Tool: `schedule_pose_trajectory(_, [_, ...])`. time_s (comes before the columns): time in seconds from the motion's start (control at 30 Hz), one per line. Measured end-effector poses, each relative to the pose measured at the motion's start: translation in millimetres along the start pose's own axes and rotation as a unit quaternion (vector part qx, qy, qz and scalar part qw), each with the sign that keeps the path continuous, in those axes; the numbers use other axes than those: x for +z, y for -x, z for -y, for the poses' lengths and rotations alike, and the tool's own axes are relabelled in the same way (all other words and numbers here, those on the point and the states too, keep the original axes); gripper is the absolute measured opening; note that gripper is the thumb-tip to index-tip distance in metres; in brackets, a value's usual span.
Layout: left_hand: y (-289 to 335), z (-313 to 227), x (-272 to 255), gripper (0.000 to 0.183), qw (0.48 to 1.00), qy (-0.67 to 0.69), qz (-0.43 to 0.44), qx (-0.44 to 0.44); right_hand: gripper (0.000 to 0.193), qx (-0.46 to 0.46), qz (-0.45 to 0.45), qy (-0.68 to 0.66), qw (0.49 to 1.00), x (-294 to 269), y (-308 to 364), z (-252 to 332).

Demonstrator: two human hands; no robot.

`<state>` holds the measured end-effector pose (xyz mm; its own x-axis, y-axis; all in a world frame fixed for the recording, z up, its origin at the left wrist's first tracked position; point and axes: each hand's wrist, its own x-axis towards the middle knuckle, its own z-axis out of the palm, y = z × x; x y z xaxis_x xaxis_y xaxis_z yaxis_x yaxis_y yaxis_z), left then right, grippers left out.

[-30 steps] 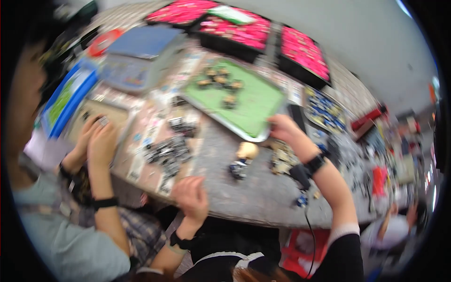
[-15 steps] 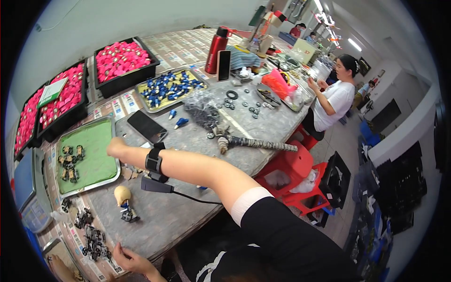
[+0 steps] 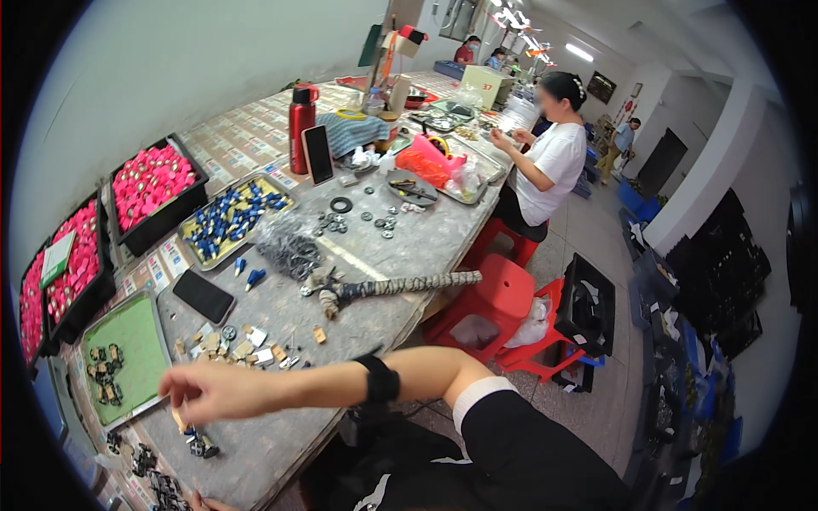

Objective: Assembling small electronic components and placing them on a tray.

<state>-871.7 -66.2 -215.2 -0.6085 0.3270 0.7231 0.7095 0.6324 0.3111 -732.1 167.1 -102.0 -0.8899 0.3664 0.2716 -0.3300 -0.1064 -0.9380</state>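
Note:
My right hand [image 3: 204,392] reaches in from the right, a black band [image 3: 377,380] round its forearm. Its bent fingers close on the top of a tan rounded piece [image 3: 180,420], part of which they hide. A bit of blue and a small black wheeled chassis [image 3: 203,444] show just below it. Of my left hand [image 3: 204,503] only the fingertips show at the bottom edge, so its grip is hidden. Beyond the right hand lies a green-lined tray [image 3: 129,332] holding several small black-and-tan wheeled pieces [image 3: 106,375]. More black chassis [image 3: 143,460] stand at the table's left side.
Loose tan blocks [image 3: 243,349] and a dark phone [image 3: 204,297] lie past my forearm. Beyond are a cloth-wrapped hammer-like tool [image 3: 400,285], a plastic bag [image 3: 288,247], a tray of blue pieces [image 3: 294,203] and pink-filled bins [image 3: 128,243]. A co-worker [image 3: 550,162] sits at right, near red stools [image 3: 486,298].
My right hand has come back from the green-lined tray to the tan rounded piece. The view has shifted, leaving less of my left hand in the picture.

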Motion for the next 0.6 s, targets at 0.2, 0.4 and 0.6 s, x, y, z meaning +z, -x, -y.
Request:
schedule_pose_trajectory(0.2, [31.2, 94.0, -31.9, 0.023, 0.996, -0.074, 0.039, -0.031, 0.024, -0.007, 0.235, -0.01, 0.972, 19.8, 69.4, 25.5])
schedule_pose_trajectory(0.4, [34.2, 32.3, -79.7, 0.019, 0.988, -0.099, 0.054, -0.107, 0.027, 0.182, 0.224, 0.079, 0.954, 47.7, 117.3, 31.9])
schedule_pose_trajectory(0.6, [49.3, 16.5, -58.1, 0.013, 0.996, 0.007, 0.014, -0.084, 0.025, 0.244, 0.115, 0.108, 0.957, 28.9, 152.9, 37.6])
